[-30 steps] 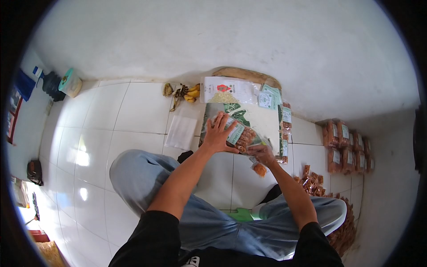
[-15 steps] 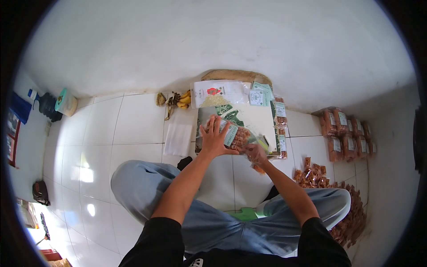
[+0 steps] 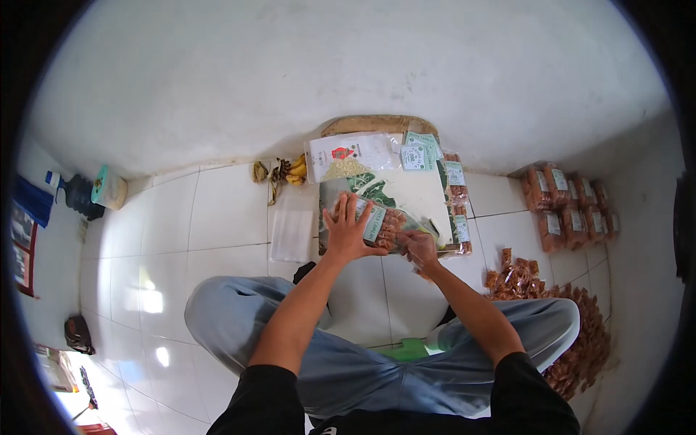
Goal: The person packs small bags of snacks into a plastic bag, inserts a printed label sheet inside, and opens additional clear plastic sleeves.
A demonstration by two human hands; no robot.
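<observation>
A clear bag of brown packets (image 3: 390, 226) with a green-and-white label lies on the low board (image 3: 417, 190) in front of me. My left hand (image 3: 348, 230) rests spread over the bag's left end, its fingers apart and pressing on it. At the bag's right end, my right hand (image 3: 419, 249) is closed on the clear plastic. Labels (image 3: 422, 154) and a printed plastic bag (image 3: 354, 155) lie along the board's far side. Filled bags (image 3: 456, 174) line its right edge.
Clear plastic sleeves (image 3: 292, 235) lie on the floor left of the board, with bananas (image 3: 298, 169) behind. At right are stacked filled bags (image 3: 554, 186) and a heap of small brown packets (image 3: 578, 319). A tub (image 3: 109, 188) stands far left.
My right hand has turned slightly and stays at the bag's right end, where the plastic is drawn closer. My left hand has barely moved. The whole view has shifted a little.
</observation>
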